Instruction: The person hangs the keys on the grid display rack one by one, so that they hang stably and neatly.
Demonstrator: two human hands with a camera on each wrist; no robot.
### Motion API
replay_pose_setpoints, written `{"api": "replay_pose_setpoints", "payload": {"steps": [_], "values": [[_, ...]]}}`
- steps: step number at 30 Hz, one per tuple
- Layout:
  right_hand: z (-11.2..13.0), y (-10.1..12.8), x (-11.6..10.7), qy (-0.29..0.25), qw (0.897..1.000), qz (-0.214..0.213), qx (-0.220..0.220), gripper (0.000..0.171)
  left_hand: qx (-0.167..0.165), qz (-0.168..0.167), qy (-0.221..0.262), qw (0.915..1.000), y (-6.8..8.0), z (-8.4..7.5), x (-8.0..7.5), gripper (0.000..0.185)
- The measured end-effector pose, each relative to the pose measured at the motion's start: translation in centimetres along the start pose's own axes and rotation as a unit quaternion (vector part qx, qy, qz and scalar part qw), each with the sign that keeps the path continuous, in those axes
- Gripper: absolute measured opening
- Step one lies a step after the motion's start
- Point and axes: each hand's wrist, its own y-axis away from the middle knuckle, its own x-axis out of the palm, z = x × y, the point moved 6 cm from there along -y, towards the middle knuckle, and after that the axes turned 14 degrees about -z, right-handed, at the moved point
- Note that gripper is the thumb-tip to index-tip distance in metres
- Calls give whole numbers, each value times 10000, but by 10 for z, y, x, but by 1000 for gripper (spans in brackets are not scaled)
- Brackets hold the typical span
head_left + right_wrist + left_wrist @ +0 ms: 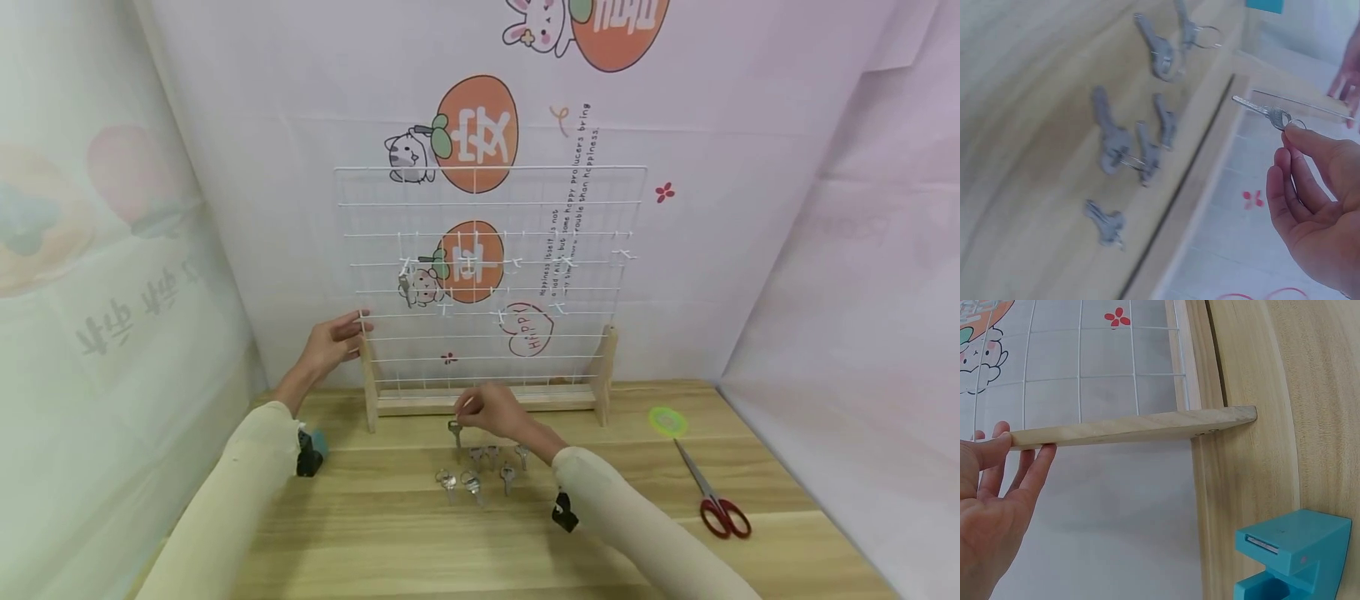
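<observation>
A white wire grid rack (487, 250) stands on wooden feet at the back of the table, with small white hooks and one key (405, 286) hanging on it. My left hand (337, 337) rests with straight fingers against the rack's left wooden post (1135, 428). My right hand (491, 410) pinches a silver key (454, 433) by its ring just above the table, in front of the rack's base; the right wrist view shows that held key (1269, 112) lifted off the wood. Several more keys (480, 471) lie on the table below that hand.
Red-handled scissors (712, 496) and a green tape roll (667, 422) lie at the right of the wooden table (420, 542). A teal block (1291, 559) sits near the left post. Printed cloth walls close in the back and sides.
</observation>
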Motion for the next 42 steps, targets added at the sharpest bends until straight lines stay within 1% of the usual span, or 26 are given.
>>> {"api": "replay_pose_setpoints", "payload": {"steps": [7,10,12,14,18,23,26,31,37,42], "values": [[17,-15,-31,-102,9994,-147,296,6,-32,25,-18,10000,1,-1,0,55],[29,-22,-46,-111,9994,-337,57,6,-47,38,-8,10000,1,0,0,56],[37,-26,-56,-119,9987,-486,-104,6,-80,36,7,10000,2,0,-1,56],[44,-31,-65,-145,9977,-639,-164,6,-101,30,-20,9999,1,1,-1,56],[53,-42,-86,-134,9953,-960,-23,8,-136,14,-43,9999,0,3,-1,56],[62,-57,-113,-96,9877,-1556,-120,12,-154,4,-63,9999,-1,4,-1,56],[69,-65,-128,-178,9828,-1833,-156,13,-197,-18,-46,9998,-1,6,-1,56],[78,-77,-144,-154,9765,-2149,-83,13,-186,-20,-70,9998,0,6,-2,56],[87,-87,-157,-67,9677,-2521,60,15,-270,-13,-43,9996,1,5,-3,58],[88,-93,-162,-38,9640,-2649,246,16,-223,-34,-81,9997,2,3,-1,56]]}}
